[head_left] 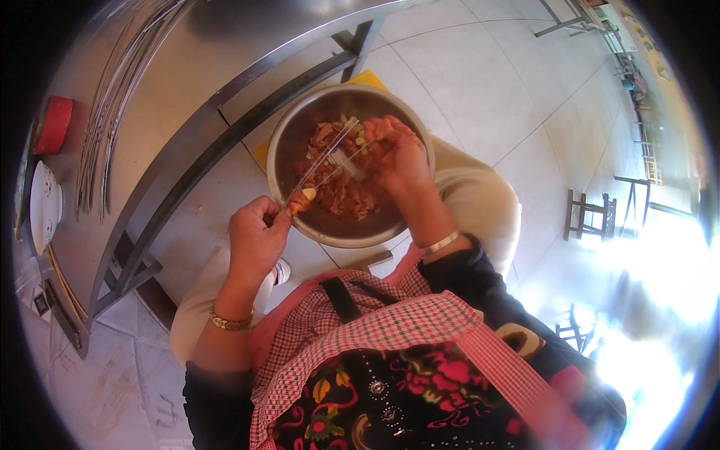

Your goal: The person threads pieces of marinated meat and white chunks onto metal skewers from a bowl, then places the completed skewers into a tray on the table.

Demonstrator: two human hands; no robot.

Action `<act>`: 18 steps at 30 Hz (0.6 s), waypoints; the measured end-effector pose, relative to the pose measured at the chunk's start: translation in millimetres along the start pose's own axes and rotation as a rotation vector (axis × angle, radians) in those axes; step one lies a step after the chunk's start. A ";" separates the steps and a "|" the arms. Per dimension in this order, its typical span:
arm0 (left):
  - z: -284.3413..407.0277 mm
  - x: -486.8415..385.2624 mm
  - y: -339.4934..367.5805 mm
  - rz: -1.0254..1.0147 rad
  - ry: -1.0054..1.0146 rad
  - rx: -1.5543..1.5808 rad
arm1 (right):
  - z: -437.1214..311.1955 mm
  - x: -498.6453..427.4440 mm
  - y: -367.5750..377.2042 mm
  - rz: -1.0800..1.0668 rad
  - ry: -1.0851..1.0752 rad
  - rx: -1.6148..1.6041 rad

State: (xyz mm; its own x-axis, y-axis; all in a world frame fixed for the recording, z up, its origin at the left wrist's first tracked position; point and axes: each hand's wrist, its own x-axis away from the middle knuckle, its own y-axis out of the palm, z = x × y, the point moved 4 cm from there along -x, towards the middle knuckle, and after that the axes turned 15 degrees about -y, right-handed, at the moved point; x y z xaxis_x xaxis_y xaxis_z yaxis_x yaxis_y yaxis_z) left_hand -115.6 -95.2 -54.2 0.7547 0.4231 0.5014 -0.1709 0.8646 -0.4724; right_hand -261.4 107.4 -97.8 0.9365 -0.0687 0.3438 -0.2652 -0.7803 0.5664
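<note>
A wide steel bowl (pixel 349 239) of sliced raw meat (pixel 340 194) and pale garlic-like pieces sits before me, between my knees. At its lower left rim my left hand (pixel 259 233) grips thin metal skewers (pixel 320 160), which slant up and right over the bowl. A chunk of meat with a pale clove-like piece (pixel 302 201) is on the skewers beside my left fingertips. Over the bowl's right side, my right hand (pixel 402 154) has its fingers curled around pinkish meat, slightly blurred. Near the middle of the bowl lies a whitish, blurred object that I cannot identify.
A metal table (pixel 163 101) stands at the left, bearing a bundle of long metal skewers (pixel 115 107), a red round container (pixel 54 125) and a white patterned bowl (pixel 46 207). Its legs and crossbar run close to the steel bowl. Dark stools (pixel 590 216) stand on the tiled floor at right.
</note>
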 end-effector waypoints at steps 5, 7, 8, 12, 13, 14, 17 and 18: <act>-0.3 -0.6 1.6 0.021 -0.022 -0.032 | 10.0 7.6 -1.1 -0.010 -0.050 0.030; 2.5 0.8 1.7 0.043 -0.014 -0.075 | 10.6 10.6 2.5 -0.031 -0.044 0.048; 2.3 0.2 -0.3 0.027 -0.019 -0.043 | 10.8 11.1 3.9 -0.041 -0.041 0.058; -0.9 -4.4 -5.1 -0.031 -0.029 0.061 | 5.3 -0.3 -1.6 -0.031 -0.088 0.033; -1.9 -4.6 -4.9 -0.040 -0.033 0.079 | 5.7 -2.1 -3.2 -0.031 -0.092 0.045; -2.0 -4.5 -4.4 -0.040 -0.023 0.076 | 6.0 -3.7 -4.7 -0.031 -0.096 0.058; -1.0 -3.6 -3.0 -0.041 -0.009 0.073 | 4.8 -4.9 -6.9 -0.013 -0.093 0.098; 0.3 -3.3 -3.2 -0.042 -0.013 0.075 | 4.0 -3.7 -5.3 -0.010 -0.087 0.104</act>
State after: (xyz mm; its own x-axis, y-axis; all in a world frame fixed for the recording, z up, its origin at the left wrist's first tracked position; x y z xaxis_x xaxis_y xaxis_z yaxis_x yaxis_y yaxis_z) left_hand -117.7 -99.3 -54.1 0.7537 0.3894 0.5295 -0.1865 0.8992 -0.3959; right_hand -262.6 109.3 -105.0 0.9564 -0.1111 0.2701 -0.2352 -0.8411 0.4871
